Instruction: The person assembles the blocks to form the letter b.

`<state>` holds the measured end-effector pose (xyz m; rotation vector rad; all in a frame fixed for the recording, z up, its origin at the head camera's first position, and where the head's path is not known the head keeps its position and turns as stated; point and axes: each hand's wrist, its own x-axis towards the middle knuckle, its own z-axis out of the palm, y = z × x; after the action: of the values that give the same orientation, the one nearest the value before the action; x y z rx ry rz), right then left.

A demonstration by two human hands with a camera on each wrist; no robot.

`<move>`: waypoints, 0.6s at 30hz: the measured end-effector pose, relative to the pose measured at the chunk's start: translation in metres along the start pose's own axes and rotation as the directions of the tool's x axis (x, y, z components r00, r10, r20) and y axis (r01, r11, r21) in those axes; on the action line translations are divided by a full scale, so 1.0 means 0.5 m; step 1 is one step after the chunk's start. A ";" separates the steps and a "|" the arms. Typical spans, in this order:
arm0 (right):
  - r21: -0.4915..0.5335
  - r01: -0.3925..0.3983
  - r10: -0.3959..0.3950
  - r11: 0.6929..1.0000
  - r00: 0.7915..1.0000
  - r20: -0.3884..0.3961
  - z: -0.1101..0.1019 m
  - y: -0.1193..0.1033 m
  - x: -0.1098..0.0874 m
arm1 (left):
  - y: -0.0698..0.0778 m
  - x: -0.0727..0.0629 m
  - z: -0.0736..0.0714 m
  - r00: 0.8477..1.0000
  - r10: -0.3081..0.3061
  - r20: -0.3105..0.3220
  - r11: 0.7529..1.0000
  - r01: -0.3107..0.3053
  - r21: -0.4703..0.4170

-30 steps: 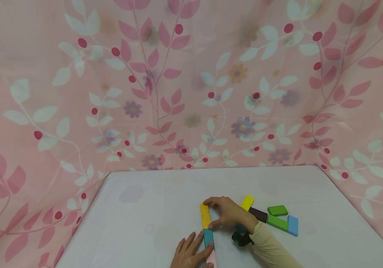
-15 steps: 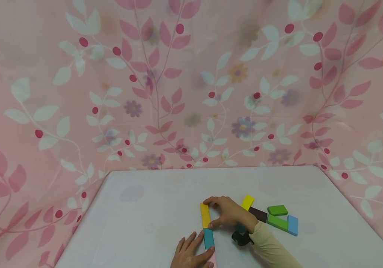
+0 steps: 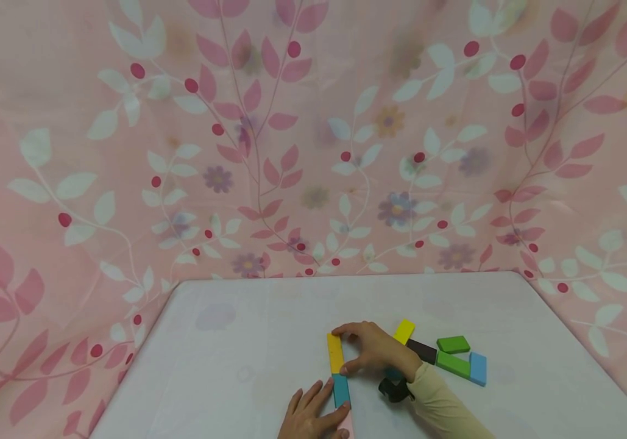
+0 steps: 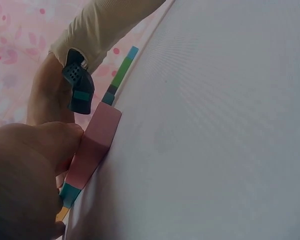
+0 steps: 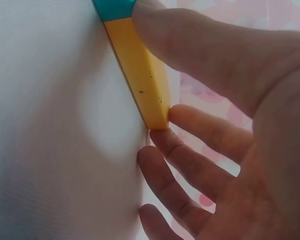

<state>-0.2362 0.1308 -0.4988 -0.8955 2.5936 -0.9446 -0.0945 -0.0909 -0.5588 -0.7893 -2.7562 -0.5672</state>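
Note:
A row of blocks runs away from me on the white table: a pink block [image 4: 97,145] nearest, then a teal block [image 3: 341,391], then a yellow-orange block [image 3: 335,353] at the far end. My right hand [image 3: 372,349] pinches the yellow-orange block lengthwise, thumb by its joint with the teal block, fingertips at its far end. My left hand [image 3: 309,414] has its fingers spread and fairly straight. Its index fingertip touches the teal block's left side, and its thumb lies across the row where teal meets pink. The left hand covers part of the pink block.
Right of my right hand lie a bright yellow block [image 3: 404,331], a dark block [image 3: 421,352], two green blocks [image 3: 453,363] and a light blue block [image 3: 478,369]. Another teal block is partly hidden by the right wrist. A black camera [image 3: 395,391] sits on that wrist.
My left thumb has slid slightly toward me, from the teal block's surface to its near end. The right hand and the blocks look unmoved.

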 end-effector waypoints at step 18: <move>-0.115 0.054 -0.051 0.992 0.998 0.032 -0.001 -0.001 -0.004 | 0.002 0.001 -0.005 0.998 -0.037 0.052 0.997 0.041 -0.064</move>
<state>-0.2349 0.1320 -0.4981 -1.0038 2.6345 -0.7949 -0.0940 -0.0910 -0.5560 -0.7758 -2.8177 -0.6564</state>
